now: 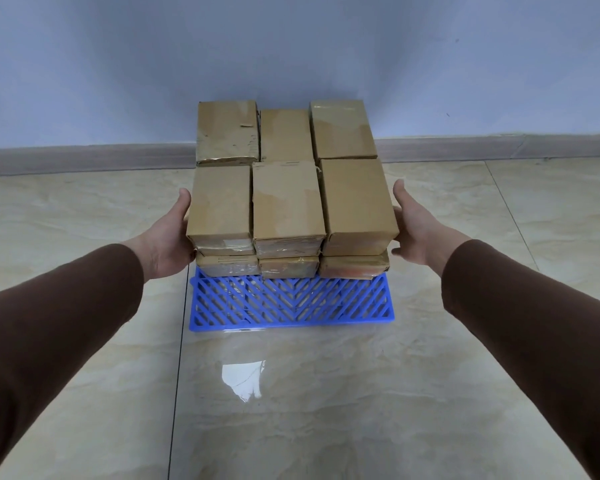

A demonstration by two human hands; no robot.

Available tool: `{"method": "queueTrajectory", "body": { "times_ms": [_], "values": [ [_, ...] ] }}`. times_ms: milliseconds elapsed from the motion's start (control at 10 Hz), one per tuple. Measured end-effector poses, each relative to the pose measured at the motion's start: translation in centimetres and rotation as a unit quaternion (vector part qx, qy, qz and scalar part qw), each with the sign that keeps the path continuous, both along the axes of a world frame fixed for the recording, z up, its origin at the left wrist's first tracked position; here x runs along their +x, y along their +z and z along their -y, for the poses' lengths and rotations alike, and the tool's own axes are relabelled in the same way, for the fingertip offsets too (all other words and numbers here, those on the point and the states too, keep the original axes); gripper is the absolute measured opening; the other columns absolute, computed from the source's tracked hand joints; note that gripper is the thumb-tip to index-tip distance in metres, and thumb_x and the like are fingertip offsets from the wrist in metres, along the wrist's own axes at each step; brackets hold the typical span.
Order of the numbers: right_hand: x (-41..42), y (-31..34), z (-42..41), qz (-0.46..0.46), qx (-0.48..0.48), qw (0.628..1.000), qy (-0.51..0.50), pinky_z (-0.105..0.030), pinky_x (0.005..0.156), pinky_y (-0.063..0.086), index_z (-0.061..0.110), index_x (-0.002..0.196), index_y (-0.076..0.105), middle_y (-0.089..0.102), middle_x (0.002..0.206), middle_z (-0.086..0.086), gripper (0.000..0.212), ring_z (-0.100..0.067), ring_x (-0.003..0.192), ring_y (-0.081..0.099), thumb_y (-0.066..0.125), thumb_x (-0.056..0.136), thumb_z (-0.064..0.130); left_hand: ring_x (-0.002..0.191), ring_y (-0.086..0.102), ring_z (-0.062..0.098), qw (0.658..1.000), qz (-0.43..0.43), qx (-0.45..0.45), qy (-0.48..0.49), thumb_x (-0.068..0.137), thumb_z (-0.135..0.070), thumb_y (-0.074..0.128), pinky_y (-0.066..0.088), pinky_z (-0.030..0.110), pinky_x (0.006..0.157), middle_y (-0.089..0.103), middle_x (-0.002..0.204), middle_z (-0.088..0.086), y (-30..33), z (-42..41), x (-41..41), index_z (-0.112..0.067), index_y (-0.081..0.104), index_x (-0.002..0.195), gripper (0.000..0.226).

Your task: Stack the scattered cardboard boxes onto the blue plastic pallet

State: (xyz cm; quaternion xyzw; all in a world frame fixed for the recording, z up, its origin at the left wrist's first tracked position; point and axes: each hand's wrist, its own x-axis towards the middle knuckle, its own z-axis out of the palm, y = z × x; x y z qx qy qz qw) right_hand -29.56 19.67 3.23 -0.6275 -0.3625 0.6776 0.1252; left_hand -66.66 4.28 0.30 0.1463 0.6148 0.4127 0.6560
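**Both hands flat against the sides of the box stack**

Between your hands sits the stack of brown taped cardboard boxes (286, 202), resting on the far part of the flat blue plastic lattice pallet (291, 304). You can see a near row of three boxes on top of three lower ones, and beyond your fingertips a far row of three more, its middle box standing lower than its neighbours. The pallet's near strip is bare, just below and between your wrists.

Your left hand (168, 237) presses its palm and straight fingers against the left side of the near left boxes, thumb up along the edge. Your right hand (414, 225) does the same on the right side of the near right boxes, fingers extended, thumb raised. Neither hand curls around anything; both lie open against cardboard.

Your brown long sleeves (66, 323) run back from both wrists. Under your arms lies the glossy beige marble-patterned tile floor (326, 410), and past the stack a grey baseboard (84, 159) and pale blue-grey wall (291, 46).
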Motion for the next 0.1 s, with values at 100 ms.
{"method": "queueTrajectory", "body": {
  "times_ms": [100],
  "values": [
    [0.11,1.17,-0.24,0.028,0.050,0.998,-0.017,-0.053,0.126,0.013,0.021,0.158,0.036,0.032,0.167,0.000,0.097,-0.023,0.154,0.026,0.036,0.086,0.086,0.148,0.036,0.018,0.998,-0.049,-0.025,-0.001,0.087,-0.084,0.027,0.015,0.040,0.127,0.050,0.153,-0.001,0.87,0.04,-0.47,-0.024,0.047,0.149,0.089]
  ]
}}
